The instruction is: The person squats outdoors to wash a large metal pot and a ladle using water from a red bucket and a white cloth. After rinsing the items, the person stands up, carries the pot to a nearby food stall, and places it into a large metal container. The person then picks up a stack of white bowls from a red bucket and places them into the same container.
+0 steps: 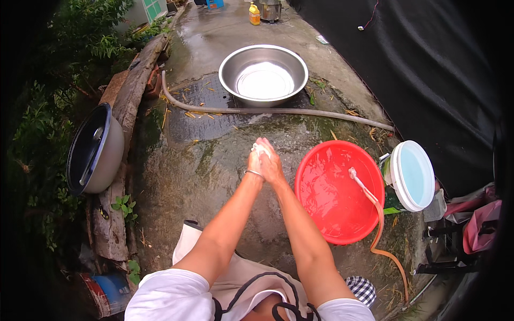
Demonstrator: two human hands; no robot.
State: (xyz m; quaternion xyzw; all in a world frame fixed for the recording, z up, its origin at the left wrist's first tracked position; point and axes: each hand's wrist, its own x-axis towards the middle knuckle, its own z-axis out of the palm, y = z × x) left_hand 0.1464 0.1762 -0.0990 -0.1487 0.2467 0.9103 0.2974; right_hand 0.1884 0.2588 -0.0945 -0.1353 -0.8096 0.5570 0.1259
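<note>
Both of my hands meet over the concrete ground, pressed together around a small white wad, its material unclear. My left hand (254, 161), with a bangle at its wrist, is on the left of the wad (262, 149); my right hand (272, 162) closes over it from the right. Beyond them stands a wide stainless steel basin (263, 51), its inside brightly lit. To the right is a red plastic basin (300, 176) holding water, with an orange hose (379, 224) whose pale end hangs inside it.
A grey pipe (297, 111) crosses the ground. A white bucket (414, 176) with bluish contents stands right of the red basin. At left, a dark-lined basin (110, 160) leans by a weathered plank (136, 86). A yellow jug (254, 14) stands far ahead; black sheeting (433, 88) runs along the right.
</note>
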